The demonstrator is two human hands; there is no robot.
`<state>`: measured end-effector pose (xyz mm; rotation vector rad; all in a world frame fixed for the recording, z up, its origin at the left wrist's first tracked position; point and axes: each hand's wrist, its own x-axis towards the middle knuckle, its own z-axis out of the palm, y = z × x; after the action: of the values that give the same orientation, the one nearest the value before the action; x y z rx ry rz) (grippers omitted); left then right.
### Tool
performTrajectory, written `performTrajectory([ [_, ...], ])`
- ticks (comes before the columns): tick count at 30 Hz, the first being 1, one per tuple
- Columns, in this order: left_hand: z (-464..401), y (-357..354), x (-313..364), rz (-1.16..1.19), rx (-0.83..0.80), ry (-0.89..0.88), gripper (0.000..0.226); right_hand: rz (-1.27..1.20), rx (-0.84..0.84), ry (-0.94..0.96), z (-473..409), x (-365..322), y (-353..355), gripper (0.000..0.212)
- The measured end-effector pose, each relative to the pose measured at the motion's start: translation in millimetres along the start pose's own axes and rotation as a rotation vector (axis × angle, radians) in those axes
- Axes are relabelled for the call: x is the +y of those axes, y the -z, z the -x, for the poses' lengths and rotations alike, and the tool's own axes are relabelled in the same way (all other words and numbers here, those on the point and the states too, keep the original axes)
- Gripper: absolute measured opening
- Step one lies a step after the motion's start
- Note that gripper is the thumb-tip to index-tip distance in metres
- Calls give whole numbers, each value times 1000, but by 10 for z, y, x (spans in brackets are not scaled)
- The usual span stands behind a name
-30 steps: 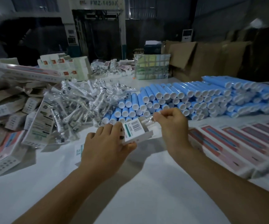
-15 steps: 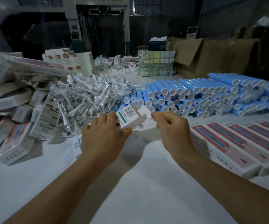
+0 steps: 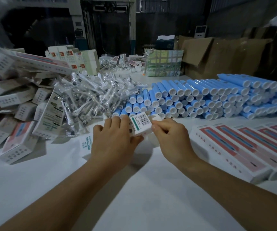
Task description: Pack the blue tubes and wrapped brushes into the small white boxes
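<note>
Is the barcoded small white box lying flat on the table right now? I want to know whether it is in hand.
No: the small white box is held above the table between the left hand and the right hand.

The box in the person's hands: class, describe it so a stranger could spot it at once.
Start at the white table, between the heap of wrapped brushes and the stack of blue tubes. Just in front, the left hand and right hand hold one small white box. Only this box is held, barcode label facing up.
</note>
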<state>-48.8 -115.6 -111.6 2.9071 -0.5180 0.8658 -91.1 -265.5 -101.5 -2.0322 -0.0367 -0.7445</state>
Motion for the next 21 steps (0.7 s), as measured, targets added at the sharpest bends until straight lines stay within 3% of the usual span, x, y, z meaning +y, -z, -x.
performTrajectory([
  [7, 21, 2, 18, 1, -4, -25, 73, -85, -38, -112, -23, 14, 0, 14],
  [11, 40, -5, 36, -23, -8, -57, 75, -143, -135, -274, -86, 32, 6, 64],
  [12, 45, -8, 43, -31, -11, -68, 75, -153, -164, -309, -98, 33, 5, 68],
  [17, 61, -12, 82, -67, -15, -91, 73, -258, -178, -369, -86, 4, 36, 27],
  [21, 74, 0, 96, -75, -6, -87, 73, -89, -149, -267, -61, 30, -8, 23],
])
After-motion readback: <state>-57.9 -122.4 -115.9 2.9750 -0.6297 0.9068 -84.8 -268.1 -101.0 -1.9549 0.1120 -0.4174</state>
